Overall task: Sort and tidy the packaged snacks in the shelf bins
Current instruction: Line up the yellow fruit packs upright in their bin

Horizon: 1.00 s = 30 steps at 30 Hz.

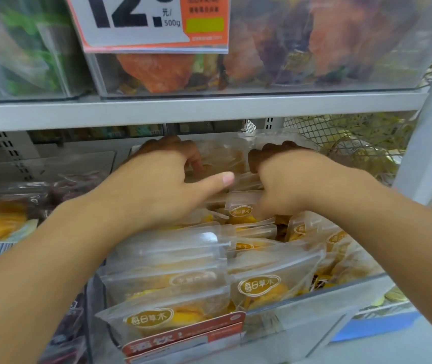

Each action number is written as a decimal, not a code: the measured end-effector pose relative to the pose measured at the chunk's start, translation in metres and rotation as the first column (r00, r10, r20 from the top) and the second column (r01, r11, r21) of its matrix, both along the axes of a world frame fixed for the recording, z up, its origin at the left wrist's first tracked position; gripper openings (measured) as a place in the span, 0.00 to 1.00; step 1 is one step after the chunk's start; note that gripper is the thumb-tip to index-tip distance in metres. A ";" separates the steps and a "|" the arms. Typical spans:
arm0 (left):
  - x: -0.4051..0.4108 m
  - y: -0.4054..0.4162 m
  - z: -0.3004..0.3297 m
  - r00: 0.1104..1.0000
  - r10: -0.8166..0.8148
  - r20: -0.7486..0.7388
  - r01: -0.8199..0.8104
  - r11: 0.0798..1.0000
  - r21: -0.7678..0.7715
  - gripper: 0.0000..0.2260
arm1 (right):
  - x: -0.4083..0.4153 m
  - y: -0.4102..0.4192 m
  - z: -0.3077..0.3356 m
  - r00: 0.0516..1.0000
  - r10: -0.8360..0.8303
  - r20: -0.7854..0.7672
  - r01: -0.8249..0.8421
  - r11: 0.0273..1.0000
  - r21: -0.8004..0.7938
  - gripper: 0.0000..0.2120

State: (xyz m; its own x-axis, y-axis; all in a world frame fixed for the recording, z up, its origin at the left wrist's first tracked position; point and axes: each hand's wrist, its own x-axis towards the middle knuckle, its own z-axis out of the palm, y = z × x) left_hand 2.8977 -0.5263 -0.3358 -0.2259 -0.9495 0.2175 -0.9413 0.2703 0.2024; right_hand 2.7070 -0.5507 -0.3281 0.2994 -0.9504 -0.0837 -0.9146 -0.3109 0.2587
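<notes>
Both hands reach deep into the clear bin [314,306] on the lower shelf. The left hand [162,185] has its fingers curled down over the top edges of the packets at the back of the bin, thumb stretched out flat toward the other hand. Its grip looks closed on the packet tops, though the fingertips are hidden behind them. The right hand [286,179] sits just beside it, knuckles up, fingers bent downward; the lower fingers are blurred, and they appear to pinch the top flap of one snack packet [241,206].

Below and in front of both grips stand the snack packets [204,279], packed in rows, roughly upright and leaning back. Each is a frosted, see-through pouch with a sealed flat strip on top, an oval gold label with light characters, and yellow-orange dried fruit pieces showing through. On the bin's front wall, nearest the camera, is a red and white label [183,337].

Left of the left grip, a neighbouring bin [4,206] holds darker and orange packets. Above both grips runs a grey shelf board [183,111], with clear bins of mixed snacks on it and a price tag [146,22].
</notes>
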 end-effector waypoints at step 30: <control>0.017 -0.035 0.007 0.987 0.091 0.136 -0.105 0.989 0.100 0.23 | 0.005 -0.018 -0.016 0.958 0.070 0.277 -0.136 0.964 0.227 0.29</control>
State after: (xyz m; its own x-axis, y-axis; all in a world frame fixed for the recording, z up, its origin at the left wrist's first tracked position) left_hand 2.9149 -0.5616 -0.3291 -0.1503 -0.9847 0.0885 -0.9823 0.1588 0.0990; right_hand 2.7124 -0.5687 -0.3437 0.4375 -0.8741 -0.2114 -0.8990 -0.4300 -0.0824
